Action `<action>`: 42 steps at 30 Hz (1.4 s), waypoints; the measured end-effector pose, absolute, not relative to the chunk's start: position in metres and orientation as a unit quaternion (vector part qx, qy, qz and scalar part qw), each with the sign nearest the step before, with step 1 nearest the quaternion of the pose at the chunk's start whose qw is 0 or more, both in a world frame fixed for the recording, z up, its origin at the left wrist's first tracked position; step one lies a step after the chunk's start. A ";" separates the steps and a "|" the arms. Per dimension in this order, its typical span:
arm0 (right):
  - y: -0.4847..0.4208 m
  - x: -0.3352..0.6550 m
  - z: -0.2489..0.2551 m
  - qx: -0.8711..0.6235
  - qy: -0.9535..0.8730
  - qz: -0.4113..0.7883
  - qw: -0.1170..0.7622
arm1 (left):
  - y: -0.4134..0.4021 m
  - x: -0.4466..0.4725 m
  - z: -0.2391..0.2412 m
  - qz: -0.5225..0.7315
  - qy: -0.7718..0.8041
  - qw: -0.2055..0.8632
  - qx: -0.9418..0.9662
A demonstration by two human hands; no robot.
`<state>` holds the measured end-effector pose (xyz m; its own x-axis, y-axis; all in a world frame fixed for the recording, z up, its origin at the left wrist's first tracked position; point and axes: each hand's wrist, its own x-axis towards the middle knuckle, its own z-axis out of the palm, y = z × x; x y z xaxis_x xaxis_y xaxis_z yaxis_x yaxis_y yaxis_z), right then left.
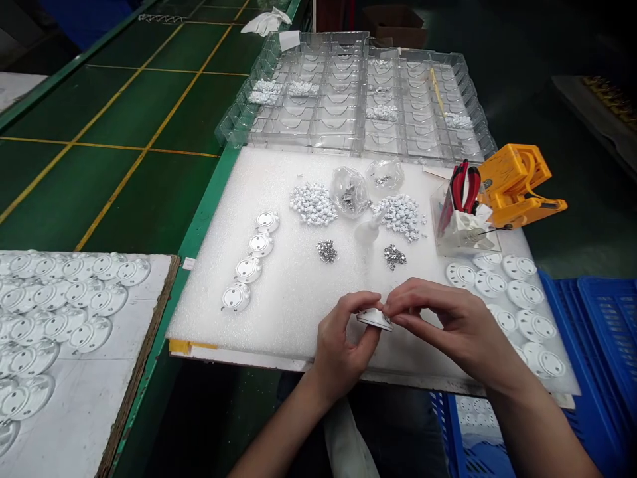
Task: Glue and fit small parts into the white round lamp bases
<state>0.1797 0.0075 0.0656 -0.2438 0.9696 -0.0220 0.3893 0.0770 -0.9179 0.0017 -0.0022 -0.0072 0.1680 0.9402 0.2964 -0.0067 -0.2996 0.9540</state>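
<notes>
1. The left hand (343,338) is clamped on a smooth, round white disc (374,318), forefinger over it and thumb beneath.
2. The right hand (448,318) brings thumb and forefinger close together at the disc's right edge; whether they grip a small part there cannot be told.
3. Under both hands spreads a pale, grainy foam sheet (293,299).
4. Just beyond the fingertips lie two heaps of shiny metal bits, a left heap (327,251) and a right heap (395,257), with a translucent bottle (367,230) between and slightly behind.
5. Farther out, small white pieces (313,204) form two piles, near crinkled clear bags holding metallic bits.
6. Left of the fingers, four finished-looking discs (249,269) stand in a slanting row; more white discs (525,294) lie to the right.
7. Beyond the right fingers, a clear box (468,239) holds red-handled pliers (465,186).
8. Farthest ahead, ridged clear plastic trays (338,113) hold white pieces in some compartments.
</notes>
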 end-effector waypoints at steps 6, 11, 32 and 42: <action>0.009 0.181 0.064 -0.507 -0.661 0.450 0.322 | -0.002 0.002 -0.008 0.519 0.385 0.464 0.606; 0.010 0.178 0.050 -0.507 -0.589 0.518 0.356 | 0.000 0.001 -0.003 0.514 0.384 0.457 0.616; -0.011 0.166 0.039 -0.526 -0.701 0.221 0.427 | 0.011 -0.003 0.004 0.497 0.319 0.523 0.614; -0.010 0.170 0.039 -0.501 -0.726 0.197 0.428 | 0.016 -0.007 0.009 0.459 0.309 0.584 0.594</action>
